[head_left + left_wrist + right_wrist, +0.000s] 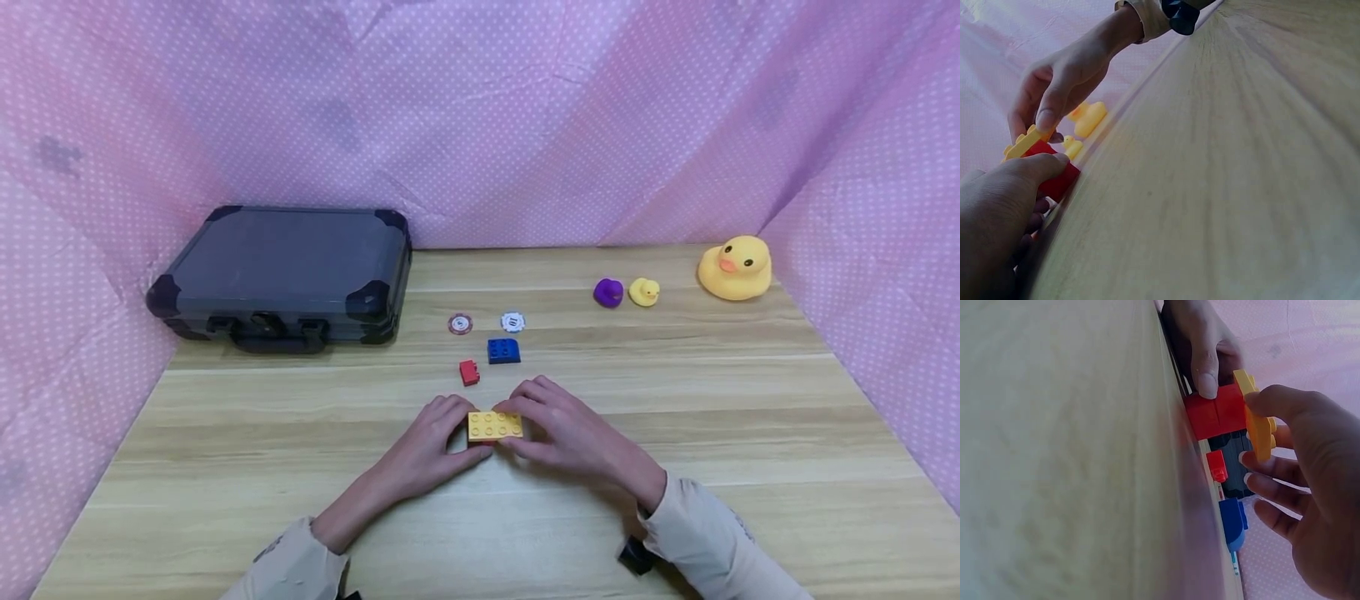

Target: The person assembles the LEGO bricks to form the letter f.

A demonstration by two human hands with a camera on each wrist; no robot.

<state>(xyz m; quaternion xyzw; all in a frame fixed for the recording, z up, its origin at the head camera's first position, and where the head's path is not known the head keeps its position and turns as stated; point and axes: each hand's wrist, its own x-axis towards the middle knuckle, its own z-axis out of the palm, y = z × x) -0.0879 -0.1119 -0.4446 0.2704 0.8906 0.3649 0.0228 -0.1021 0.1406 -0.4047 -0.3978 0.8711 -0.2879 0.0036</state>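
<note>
Near the middle of the table, my left hand (429,450) grips a stack of two red toy bricks (1215,417), thumb against its near side. My right hand (572,433) pinches a flat yellow studded brick (495,426) between thumb and fingers. This yellow brick lies across the top of the red stack and overhangs it to the right, studs up. From above it hides most of the red stack. Just beyond my hands lie a small red brick (469,372), on its side, and a blue brick (503,352) with a rounded end.
Behind the bricks lie a red-brown poker chip (461,324) and a white-blue one (513,322). A dark grey case (288,258) stands at the back left. At the back right sit a purple duck (608,292), a small yellow duck (644,292) and a large yellow duck (737,271).
</note>
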